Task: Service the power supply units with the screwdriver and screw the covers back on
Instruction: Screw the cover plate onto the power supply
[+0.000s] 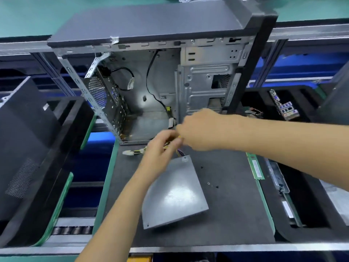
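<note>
Grey power supply (pixel 174 193) beneath hands (pixel 181 140)

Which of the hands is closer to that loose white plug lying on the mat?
Left. The left hand is just right of the white plug, on the same wires. The right hand is farther right, higher up.

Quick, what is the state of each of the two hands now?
Left hand: fingers curled around the cable bundle of the power supply unit.
Right hand: pinching the same cable bundle.
</note>
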{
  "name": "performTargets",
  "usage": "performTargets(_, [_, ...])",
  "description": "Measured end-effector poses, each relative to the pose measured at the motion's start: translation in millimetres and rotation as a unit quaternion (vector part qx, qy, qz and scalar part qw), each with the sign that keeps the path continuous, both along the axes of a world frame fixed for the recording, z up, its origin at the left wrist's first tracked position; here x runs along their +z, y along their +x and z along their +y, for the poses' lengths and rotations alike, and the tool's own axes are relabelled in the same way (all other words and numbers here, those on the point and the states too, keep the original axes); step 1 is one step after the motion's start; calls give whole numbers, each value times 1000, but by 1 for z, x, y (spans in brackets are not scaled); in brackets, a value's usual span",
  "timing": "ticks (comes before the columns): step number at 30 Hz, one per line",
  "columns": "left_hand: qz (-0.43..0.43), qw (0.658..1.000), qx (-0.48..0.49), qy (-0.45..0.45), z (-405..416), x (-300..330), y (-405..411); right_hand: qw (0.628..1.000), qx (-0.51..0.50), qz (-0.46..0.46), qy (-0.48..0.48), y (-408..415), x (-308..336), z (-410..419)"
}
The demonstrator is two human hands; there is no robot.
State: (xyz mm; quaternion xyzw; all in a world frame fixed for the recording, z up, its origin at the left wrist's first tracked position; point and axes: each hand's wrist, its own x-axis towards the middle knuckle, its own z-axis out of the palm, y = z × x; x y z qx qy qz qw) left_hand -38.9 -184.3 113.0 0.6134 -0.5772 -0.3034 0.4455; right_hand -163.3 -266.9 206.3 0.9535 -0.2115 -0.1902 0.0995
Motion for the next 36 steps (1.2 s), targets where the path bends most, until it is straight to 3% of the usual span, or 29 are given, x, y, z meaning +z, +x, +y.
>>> performTargets(2, [-149, 982, 58, -96, -11, 1, -29, 989, -124, -14, 78, -54, -12, -10])
performTargets(4, [-304, 947, -3, -108, -18, -4, -56, 956, -228, -50, 175, -99, -33, -13])
performTargets(6, [-484, 864, -134, 43, -27, -17, -80, 917, -302, -94, 244, -132, -60, -10])
performTargets(8, [-581, 765, -219, 169, -40, -30, -99, 888, -352, -118, 273, -156, -85, -6])
performTargets(10, [-601, 725, -263, 209, -51, -41, -112, 863, -381, -138, 301, -173, -106, 1])
performTargets(15, [-613, 704, -284, 217, -57, -59, -121, 837, -400, -165, 333, -191, -129, 15])
performTargets(21, [-634, 675, -321, 200, -54, -60, -117, 841, -383, -186, 334, -178, -123, 14])
performTargets(23, [-619, 693, -319, 189, -52, -58, -117, 846, -375, -185, 331, -168, -116, 12])
performTargets(24, [-591, 721, -309, 188, -52, -53, -113, 846, -373, -186, 331, -164, -113, 11])
performTargets(26, [-471, 826, -256, 175, -49, -38, -99, 840, -371, -217, 331, -156, -104, 10])
performTargets(28, [-255, 940, -179, 137, -39, -21, -71, 828, -356, -283, 329, -151, -93, 9])
performTargets(29, [-133, 975, -139, 113, -30, -13, -55, 818, -343, -320, 332, -148, -86, 10])
performTargets(31, [59, 994, -53, 76, -10, -5, -26, 800, -311, -374, 352, -143, -68, 11])
performTargets(32, [106, 992, -21, 60, -2, -3, -16, 797, -292, -386, 361, -140, -57, 11])
performTargets(36, [167, 984, 55, -5, 15, -3, 4, 830, -231, -341, 376, -124, -27, 13])
